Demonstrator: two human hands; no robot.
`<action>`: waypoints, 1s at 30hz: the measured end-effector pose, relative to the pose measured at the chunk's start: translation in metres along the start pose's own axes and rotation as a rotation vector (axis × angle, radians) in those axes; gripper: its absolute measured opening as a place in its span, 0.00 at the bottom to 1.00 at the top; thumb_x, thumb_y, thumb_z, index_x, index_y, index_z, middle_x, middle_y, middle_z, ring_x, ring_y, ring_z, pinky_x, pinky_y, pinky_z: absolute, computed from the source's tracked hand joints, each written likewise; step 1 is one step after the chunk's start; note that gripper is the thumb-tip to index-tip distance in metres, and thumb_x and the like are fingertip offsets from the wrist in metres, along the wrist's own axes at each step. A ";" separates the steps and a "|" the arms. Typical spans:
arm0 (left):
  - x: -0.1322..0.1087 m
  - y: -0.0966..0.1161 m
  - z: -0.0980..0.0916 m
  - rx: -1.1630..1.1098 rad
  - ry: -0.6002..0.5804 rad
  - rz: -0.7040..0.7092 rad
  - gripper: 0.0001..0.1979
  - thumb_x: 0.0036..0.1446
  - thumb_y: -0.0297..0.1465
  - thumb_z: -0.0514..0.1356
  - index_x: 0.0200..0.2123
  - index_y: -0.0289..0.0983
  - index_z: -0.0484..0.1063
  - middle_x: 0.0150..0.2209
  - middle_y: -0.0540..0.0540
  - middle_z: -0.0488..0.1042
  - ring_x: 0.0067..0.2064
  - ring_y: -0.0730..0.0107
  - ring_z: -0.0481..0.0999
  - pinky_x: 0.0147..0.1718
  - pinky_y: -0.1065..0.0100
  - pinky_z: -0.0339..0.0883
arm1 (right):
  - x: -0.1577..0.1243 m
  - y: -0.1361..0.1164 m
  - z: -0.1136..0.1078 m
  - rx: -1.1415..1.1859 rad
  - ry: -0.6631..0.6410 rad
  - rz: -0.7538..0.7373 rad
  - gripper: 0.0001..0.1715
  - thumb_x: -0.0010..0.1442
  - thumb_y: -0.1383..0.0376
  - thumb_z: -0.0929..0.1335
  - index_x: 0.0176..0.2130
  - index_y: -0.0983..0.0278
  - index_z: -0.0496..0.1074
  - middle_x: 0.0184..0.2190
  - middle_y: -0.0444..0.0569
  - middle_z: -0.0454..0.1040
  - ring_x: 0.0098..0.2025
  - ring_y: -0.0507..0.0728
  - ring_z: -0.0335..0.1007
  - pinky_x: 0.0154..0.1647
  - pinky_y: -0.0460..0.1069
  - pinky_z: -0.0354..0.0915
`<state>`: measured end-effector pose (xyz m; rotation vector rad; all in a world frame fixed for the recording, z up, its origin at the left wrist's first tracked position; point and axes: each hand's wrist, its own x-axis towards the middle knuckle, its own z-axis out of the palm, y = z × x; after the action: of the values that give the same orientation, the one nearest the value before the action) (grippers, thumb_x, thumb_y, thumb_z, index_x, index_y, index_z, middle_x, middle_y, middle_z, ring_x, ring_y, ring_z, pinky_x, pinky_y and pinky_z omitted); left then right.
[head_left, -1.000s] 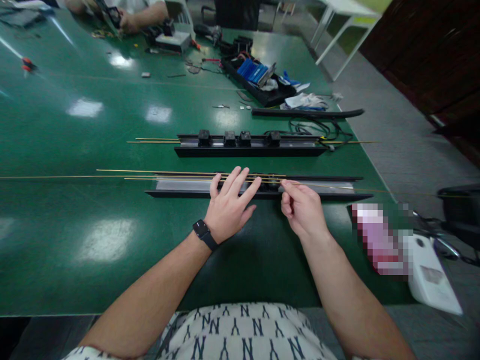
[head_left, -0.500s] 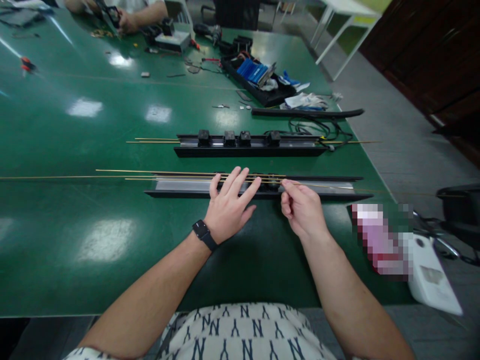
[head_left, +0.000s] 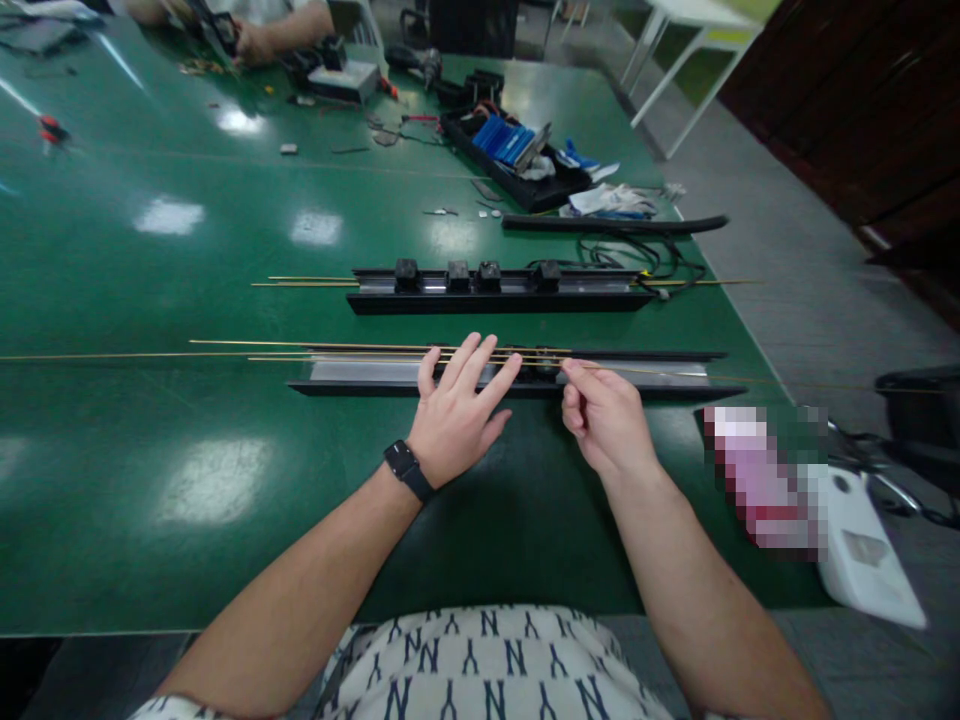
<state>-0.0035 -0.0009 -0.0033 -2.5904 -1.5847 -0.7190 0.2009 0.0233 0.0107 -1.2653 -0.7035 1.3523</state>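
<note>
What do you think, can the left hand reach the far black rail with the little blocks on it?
Probably yes. The left hand rests on the near rail, and between it and the far rail lie only thin brass rods and bare green table, nothing tall. The way looks free.

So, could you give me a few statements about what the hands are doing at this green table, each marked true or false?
1. The left hand lies flat, fingers spread, on the near black rail. True.
2. The right hand grips a screwdriver. False: it pinches a thin brass rod between its fingertips.
3. The far rail carries four black blocks. True.
4. A watch sits on the right wrist. False: the watch is on the left wrist.
</note>
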 end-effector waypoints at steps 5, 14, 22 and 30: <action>0.000 0.000 0.000 0.001 0.000 0.001 0.33 0.66 0.40 0.63 0.72 0.45 0.63 0.75 0.37 0.60 0.76 0.48 0.56 0.72 0.40 0.36 | -0.001 -0.001 0.002 -0.007 0.001 -0.005 0.19 0.52 0.58 0.80 0.37 0.66 0.75 0.16 0.38 0.67 0.11 0.46 0.53 0.08 0.41 0.45; 0.000 0.000 0.000 0.001 -0.003 0.000 0.33 0.66 0.41 0.63 0.72 0.45 0.62 0.75 0.37 0.59 0.77 0.49 0.55 0.72 0.41 0.35 | -0.002 0.000 0.003 -0.021 0.006 -0.021 0.21 0.52 0.57 0.80 0.37 0.65 0.74 0.17 0.38 0.70 0.12 0.46 0.54 0.08 0.41 0.45; 0.000 0.001 -0.001 -0.004 -0.008 -0.007 0.33 0.65 0.39 0.63 0.72 0.45 0.62 0.75 0.36 0.59 0.76 0.47 0.55 0.72 0.40 0.36 | -0.003 0.000 0.004 -0.022 -0.001 -0.014 0.23 0.51 0.56 0.81 0.40 0.66 0.76 0.17 0.38 0.70 0.12 0.45 0.54 0.08 0.40 0.45; 0.000 0.001 -0.001 -0.003 -0.013 -0.008 0.33 0.65 0.39 0.63 0.72 0.46 0.62 0.75 0.37 0.59 0.76 0.47 0.56 0.72 0.40 0.36 | -0.002 -0.002 0.003 0.008 0.021 0.010 0.22 0.48 0.59 0.82 0.38 0.67 0.77 0.16 0.38 0.69 0.12 0.45 0.54 0.08 0.41 0.45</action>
<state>-0.0031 -0.0016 -0.0017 -2.5981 -1.5992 -0.7064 0.1984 0.0225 0.0138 -1.2764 -0.6778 1.3472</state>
